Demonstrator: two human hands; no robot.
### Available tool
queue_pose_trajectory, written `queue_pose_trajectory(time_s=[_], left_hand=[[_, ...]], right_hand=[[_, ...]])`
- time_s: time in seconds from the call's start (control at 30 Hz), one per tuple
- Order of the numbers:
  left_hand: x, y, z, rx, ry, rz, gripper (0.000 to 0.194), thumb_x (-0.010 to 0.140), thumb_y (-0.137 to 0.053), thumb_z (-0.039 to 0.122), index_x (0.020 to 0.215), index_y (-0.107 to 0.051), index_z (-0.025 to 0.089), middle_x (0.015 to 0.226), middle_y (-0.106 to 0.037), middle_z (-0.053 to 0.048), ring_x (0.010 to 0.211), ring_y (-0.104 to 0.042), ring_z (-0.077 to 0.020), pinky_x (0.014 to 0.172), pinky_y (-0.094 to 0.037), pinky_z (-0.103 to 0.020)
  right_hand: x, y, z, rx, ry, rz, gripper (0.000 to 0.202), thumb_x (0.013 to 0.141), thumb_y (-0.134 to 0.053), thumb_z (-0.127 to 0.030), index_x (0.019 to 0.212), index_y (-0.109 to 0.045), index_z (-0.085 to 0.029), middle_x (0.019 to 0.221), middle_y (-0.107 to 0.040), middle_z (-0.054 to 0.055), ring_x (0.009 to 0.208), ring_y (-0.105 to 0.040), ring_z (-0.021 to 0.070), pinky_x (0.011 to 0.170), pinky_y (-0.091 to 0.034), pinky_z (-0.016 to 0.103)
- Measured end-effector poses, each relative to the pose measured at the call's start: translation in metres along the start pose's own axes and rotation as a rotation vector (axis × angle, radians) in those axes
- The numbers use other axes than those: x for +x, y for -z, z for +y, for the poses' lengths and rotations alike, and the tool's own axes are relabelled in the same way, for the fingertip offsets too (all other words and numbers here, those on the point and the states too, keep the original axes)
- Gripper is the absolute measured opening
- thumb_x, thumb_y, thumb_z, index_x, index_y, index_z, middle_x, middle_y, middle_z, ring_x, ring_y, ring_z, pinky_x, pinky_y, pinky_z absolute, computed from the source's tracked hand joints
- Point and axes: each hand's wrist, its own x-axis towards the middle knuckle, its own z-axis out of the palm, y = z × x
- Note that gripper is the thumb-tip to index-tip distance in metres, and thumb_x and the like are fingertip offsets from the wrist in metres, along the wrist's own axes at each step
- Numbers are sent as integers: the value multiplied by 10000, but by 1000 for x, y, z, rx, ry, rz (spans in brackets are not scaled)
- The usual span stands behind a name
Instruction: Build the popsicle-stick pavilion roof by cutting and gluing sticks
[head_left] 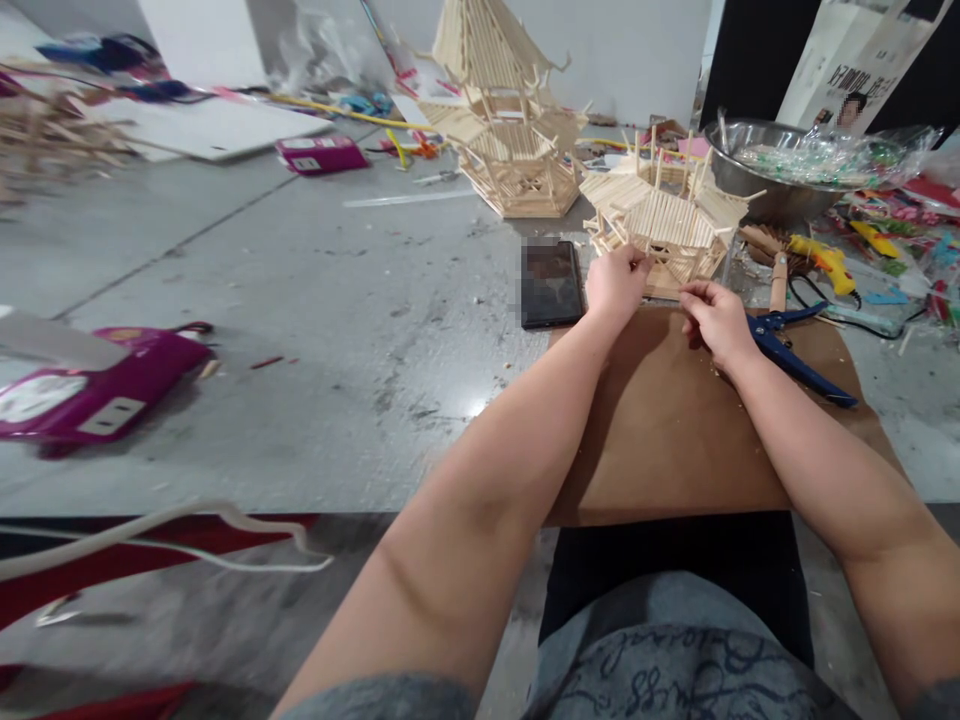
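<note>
A small pavilion model of pale wooden sticks stands at the far edge of a brown board, with upright sticks rising above its slatted roof. My left hand is closed at the model's front left, fingers curled against its lower part. Near the front right of the base, my right hand is closed in a pinch, thumb and forefinger together. Whatever either hand holds is too small or hidden to make out. Blue-handled cutters lie just right of my right hand. Beside my left wrist rests a black phone.
Behind stands a taller, tiered stick pagoda. At the back right are a metal bowl with plastic wrapping and a yellow glue gun. The brown board lies under my forearms. Purple power strips sit to the left.
</note>
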Motion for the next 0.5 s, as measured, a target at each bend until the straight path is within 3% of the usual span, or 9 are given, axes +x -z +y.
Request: queue_pose_trajectory(time_s=[0.5], left_hand=[[1,7,7,45,2,-34,225,740,-506,288,747,-674,139,686,-651,-74,683,-576,-164,701,-439,-305]], right_hand=[[2,0,3,22,6,-14,62,716,-548,-222,742,-532,-168,614,-526,-39,371,-444,51,284,-282,168]])
